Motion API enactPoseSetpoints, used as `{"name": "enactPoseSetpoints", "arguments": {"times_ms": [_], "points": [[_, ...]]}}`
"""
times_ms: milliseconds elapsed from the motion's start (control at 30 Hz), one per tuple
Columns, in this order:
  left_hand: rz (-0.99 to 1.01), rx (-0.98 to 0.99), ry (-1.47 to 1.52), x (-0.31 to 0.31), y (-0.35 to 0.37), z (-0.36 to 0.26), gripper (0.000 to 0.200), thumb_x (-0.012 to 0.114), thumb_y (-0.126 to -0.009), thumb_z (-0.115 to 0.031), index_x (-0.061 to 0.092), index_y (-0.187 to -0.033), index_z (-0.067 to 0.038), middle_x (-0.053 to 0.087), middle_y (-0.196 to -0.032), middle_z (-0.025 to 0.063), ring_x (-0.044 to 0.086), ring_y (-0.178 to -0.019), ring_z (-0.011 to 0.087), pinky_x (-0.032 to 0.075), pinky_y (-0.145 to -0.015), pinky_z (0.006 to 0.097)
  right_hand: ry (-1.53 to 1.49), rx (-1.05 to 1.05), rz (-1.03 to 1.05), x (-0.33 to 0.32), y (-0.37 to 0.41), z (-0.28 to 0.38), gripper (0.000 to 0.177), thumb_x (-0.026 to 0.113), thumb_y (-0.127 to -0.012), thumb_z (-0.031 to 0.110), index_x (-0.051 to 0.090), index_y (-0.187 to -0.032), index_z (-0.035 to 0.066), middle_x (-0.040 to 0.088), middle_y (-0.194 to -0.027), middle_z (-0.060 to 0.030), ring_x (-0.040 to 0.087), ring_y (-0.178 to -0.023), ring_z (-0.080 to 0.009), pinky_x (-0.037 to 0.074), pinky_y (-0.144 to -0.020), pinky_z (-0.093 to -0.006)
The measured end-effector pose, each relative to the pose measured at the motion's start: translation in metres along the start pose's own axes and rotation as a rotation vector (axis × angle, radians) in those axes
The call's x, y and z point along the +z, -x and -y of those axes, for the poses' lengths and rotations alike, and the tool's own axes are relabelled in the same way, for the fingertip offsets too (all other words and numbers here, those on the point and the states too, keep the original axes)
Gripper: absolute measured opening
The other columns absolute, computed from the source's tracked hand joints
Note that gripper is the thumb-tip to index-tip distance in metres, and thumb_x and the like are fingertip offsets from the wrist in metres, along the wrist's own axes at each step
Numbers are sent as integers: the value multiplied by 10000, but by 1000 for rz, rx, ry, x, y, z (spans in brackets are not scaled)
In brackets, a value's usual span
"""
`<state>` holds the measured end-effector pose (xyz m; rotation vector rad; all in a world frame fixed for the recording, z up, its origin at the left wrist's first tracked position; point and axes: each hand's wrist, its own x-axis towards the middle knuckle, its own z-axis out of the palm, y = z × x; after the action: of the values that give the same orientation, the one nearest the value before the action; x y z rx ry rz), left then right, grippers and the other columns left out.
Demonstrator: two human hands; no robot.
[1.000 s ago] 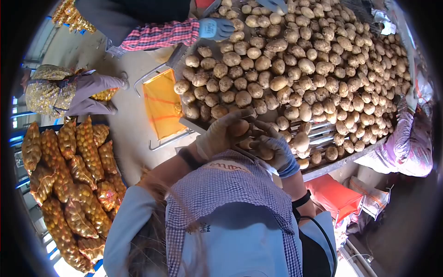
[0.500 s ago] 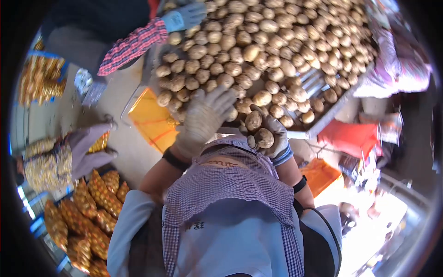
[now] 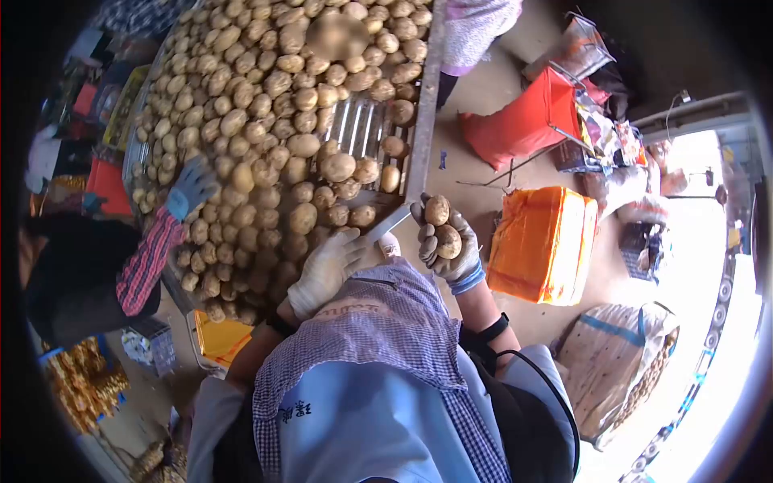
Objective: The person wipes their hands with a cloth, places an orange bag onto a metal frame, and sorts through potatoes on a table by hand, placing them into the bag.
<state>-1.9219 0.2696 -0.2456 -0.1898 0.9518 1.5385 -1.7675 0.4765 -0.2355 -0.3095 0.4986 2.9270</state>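
Note:
My right hand, in a dirty grey glove, holds two potatoes, one above the other, just off the table's corner. My left hand, in a whitish glove, is held out with fingers extended at the near table edge, and I see nothing in it. Close in front of it lie loose potatoes, part of a large heap spread over the sorting table. Near the right end of the table, a slatted metal patch shows between the potatoes.
A co-worker's blue-gloved hand reaches onto the heap from the left. To my right stand an orange-lined container, a red sack in a metal frame, and a large woven sack. A yellow-orange bag hangs below the table's left side.
My view has turned to the right, bringing the orange container and woven sack into sight. My right hand, still holding both potatoes, is now beside the table corner. My left hand is nearer the apron.

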Motion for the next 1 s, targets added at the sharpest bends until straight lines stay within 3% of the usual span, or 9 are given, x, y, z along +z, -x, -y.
{"name": "enactPoseSetpoints", "arguments": {"times_ms": [167,333,433,533,633,767,833,867,1000], "points": [[-71,-106,-142,36,-42,-2,405,581,-905,-348,552,-1191,-62,602,-1141,97,564,-1062,204,438,-950,356,106,-261,0,-22,33,51,493,539,-906,265,438,-1362,108,512,-1300,-165,611,-1005,-297,539,-832,-431],[-45,-262,-276,50,-100,19,398,589,-900,-355,545,-1181,-77,610,-1065,71,589,-971,193,480,-867,346,-153,-660,-439,-106,137,123,269,517,-907,244,577,-1066,35,644,-1001,-170,643,-871,-314,575,-755,-422],[30,-374,-328,75,-127,28,331,587,-906,-328,577,-1130,-85,623,-1027,64,595,-946,191,489,-836,325,-167,-1217,-478,-84,324,186,206,500,-893,232,587,-942,51,634,-867,-124,628,-848,-304,580,-731,-438],[143,-409,-423,100,-151,35,324,573,-914,-336,586,-1134,-98,624,-1095,47,587,-955,171,476,-842,308,-27,-2155,-348,37,513,187,643,454,-917,521,377,-1308,15,479,-1290,-222,496,-1172,-387,467,-941,-577],[210,-352,-448,134,-153,33,306,550,-928,-333,594,-1135,-113,617,-1168,21,577,-966,147,462,-853,295,-308,-2214,-696,64,537,189,688,493,-902,540,314,-1359,57,388,-1384,-193,394,-1276,-366,415,-985,-585],[182,-315,-407,133,-161,35,296,524,-948,-311,575,-1168,-120,622,-1165,18,579,-965,145,465,-842,290,64,-1669,-866,-33,433,246,595,543,-915,442,347,-1352,90,381,-1400,-166,403,-1286,-347,403,-1011,-495],[128,-321,-392,111,-160,34,299,526,-946,-307,571,-1170,-115,626,-1128,31,586,-951,153,473,-825,290,135,-1368,-631,-108,365,274,184,525,-936,311,483,-986,138,559,-868,-74,583,-736,-235,534,-664,-390],[96,-329,-379,100,-162,35,301,528,-943,-304,567,-1171,-110,630,-1091,44,594,-937,162,481,-808,291,205,-1270,-784,-78,306,257,323,545,-918,295,385,-659,184,391,-607,28,409,-503,-143,400,-465,-289],[-54,-147,-371,68,-135,33,308,533,-940,-301,573,-1158,-87,626,-1008,42,602,-918,171,497,-783,294,942,-1033,-988,-52,145,232,205,571,-928,153,572,-1120,80,629,-949,-48,615,-813,-162,519,-701,-294]]}}
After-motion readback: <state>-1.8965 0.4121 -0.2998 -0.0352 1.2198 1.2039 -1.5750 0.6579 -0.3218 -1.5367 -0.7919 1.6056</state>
